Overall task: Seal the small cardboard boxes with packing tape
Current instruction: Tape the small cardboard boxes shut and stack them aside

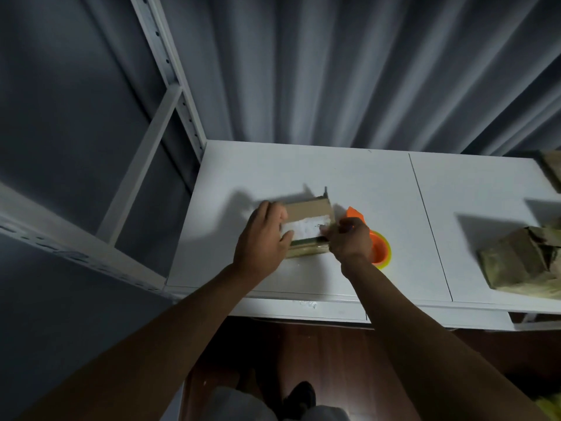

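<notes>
Small brown cardboard box (309, 221) with white label on top, sitting mid-left on white tabletop (349, 174), slightly ahead of the near edge. Left hand (264, 238) wrapped over box's left end, thumb curled onto the label, fingers round the far-left corner: clamped on the box. Right hand (349, 241) at box's right end, fingers curled tight and pinching something at the box edge; looks like clear tape but can't confirm, too blurred. Orange plastic tape dispenser with yellow-green roll (379, 247) just behind right hand, touching or nearly touching it, resting on table right of box. Glossy film visible along box's near side. Further right, well apart: larger crumpled brown cardboard parcel (522, 262) near table's right edge, another brown cardboard piece (552, 168) at far right corner, cut off by frame. White metal shelf frame (170, 95) left of table, grey pleated curtain (349, 65) behind. Dark wood floor (303, 354) below.
</notes>
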